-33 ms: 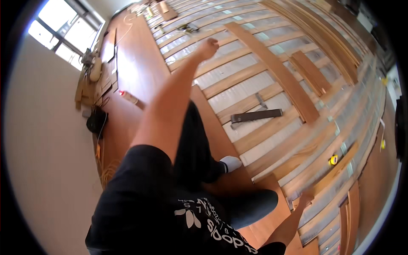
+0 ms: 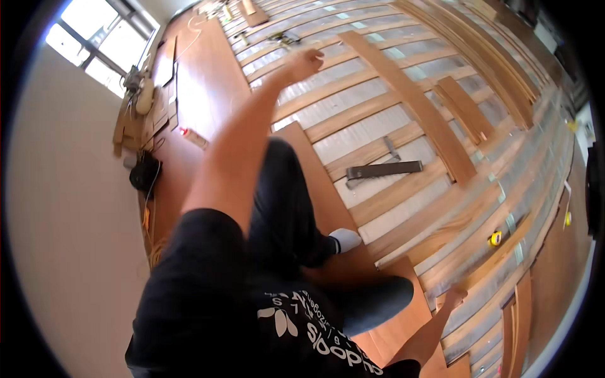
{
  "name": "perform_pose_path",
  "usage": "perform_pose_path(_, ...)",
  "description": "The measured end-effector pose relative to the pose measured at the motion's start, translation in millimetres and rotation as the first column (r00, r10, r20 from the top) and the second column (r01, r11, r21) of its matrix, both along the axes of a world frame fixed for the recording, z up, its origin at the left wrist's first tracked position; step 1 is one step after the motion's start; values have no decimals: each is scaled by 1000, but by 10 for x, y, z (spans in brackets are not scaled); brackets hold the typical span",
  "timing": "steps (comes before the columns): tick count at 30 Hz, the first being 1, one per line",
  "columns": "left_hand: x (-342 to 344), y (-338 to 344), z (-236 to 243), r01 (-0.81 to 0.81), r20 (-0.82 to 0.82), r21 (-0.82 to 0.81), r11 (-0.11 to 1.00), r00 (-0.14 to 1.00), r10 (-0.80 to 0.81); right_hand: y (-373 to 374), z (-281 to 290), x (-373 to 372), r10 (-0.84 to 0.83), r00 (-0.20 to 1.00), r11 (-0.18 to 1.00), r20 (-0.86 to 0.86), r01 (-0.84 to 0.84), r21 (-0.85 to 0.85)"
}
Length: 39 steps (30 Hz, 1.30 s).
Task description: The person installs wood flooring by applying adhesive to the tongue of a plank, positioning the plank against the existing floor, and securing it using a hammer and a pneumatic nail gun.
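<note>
My left arm reaches forward over the wooden floor joists, and my left hand hangs above them with loosely curled fingers. Nothing shows in it. Low on the right, my right hand is down at the joists beside the floorboard edge; its fingers are small and blurred, so any hold cannot be made out. Between the hands, a dark flat metal bar with a grey bracket-like piece lies across the joists. A long loose floorboard lies just beyond, with a shorter board to its right.
Laid flooring runs along the left wall, with a red-capped bottle and a black corded device on it. A yellow tape measure sits among the right-hand joists. Stacked boards lie at the far right. A power tool lies ahead.
My left hand and forearm have shifted slightly to the left and up. My raised knee shows more from behind the forearm. The right hand has hardly moved.
</note>
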<state>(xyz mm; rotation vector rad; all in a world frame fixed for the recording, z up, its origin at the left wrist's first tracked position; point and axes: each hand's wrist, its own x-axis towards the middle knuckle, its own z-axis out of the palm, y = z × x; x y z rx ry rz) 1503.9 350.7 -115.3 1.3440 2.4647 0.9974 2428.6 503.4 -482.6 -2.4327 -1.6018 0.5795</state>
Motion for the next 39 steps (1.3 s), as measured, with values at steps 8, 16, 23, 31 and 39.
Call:
perform_pose_path(8,-67,-3659,178,-270,162,-235,934,936,312,-1327,956,-155,207,751,878,-627,140,457)
perform_pose_path(16,-224,-3808,342,-140,149,-329,934,969,198,-1433,2243,-1583,433,793,852,-429,-205,482)
perform_pose_path(23,232,-1446,467,267,32,-215,939,963,-267,-1067,2564,-2759,600,354,797,-718,-347,495)
perform_pose_path(31,1336,-243,-144,397,728,168,902,567,-385,-1782,2414,-5265,806,383,592,-452,-531,607)
perform_pose_path(39,-926,-535,-1779,-96,678,29,995,733,51,-2124,1889,-6478,945,127,270,-302,-822,501)
